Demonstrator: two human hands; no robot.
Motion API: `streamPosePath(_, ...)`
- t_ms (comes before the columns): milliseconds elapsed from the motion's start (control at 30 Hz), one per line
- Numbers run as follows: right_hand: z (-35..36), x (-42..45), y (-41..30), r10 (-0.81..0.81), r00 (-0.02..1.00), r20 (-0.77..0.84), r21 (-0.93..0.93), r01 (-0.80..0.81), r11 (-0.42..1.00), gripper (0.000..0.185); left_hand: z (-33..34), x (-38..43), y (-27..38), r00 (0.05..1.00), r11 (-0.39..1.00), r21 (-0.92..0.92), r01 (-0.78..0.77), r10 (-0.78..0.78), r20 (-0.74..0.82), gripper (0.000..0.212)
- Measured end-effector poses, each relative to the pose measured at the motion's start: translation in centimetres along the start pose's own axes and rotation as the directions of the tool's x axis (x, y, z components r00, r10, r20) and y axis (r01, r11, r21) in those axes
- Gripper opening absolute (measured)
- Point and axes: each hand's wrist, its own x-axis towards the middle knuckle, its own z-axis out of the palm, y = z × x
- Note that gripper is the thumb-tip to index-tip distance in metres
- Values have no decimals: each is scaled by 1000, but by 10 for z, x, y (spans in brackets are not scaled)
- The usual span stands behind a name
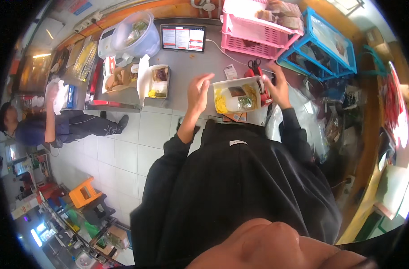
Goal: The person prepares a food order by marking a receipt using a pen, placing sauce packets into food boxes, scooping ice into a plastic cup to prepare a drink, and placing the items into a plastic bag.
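An open paper food box sits near the counter's front edge, holding yellow food, a dark sachet and a small bag of greens. My left hand is raised just left of this box, fingers apart and holding nothing. Beyond the box's right side, my right hand is spread, with no object seen in it. Between that hand and the box lies a red tool or dispenser, partly hidden. Black-handled scissors and a small printed slip lie behind the box. A second open food box stands further left.
A tablet, a clear plastic tub, a pink basket rack and a blue rack line the back. A carton of bread-like items is at left. Plastic bags hang or lie right. A co-worker stands far left.
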Motion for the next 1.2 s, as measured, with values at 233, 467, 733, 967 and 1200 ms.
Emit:
streamPosePath(233,38,-51,-16,307,891,333,-90,-295,951,51,57,-89,-41,825,824,-187,535,-460,329,61)
streamPosePath(467,19,-39,-4,412,767,492,419,-623,660,48,34,-57,-40,696,651,-263,712,-605,387,49)
streamPosePath(733,23,-29,25,447,609,655,327,-762,559,41,9,-21,-7,481,397,-273,877,-695,534,48)
streamPosePath(967,31,-43,11,475,710,520,490,-703,515,39,18,-39,-13,520,422,-304,854,-708,479,40)
streamPosePath(1200,27,-47,-19,598,673,436,611,-709,352,49,18,-38,-14,529,390,-365,845,-707,469,47)
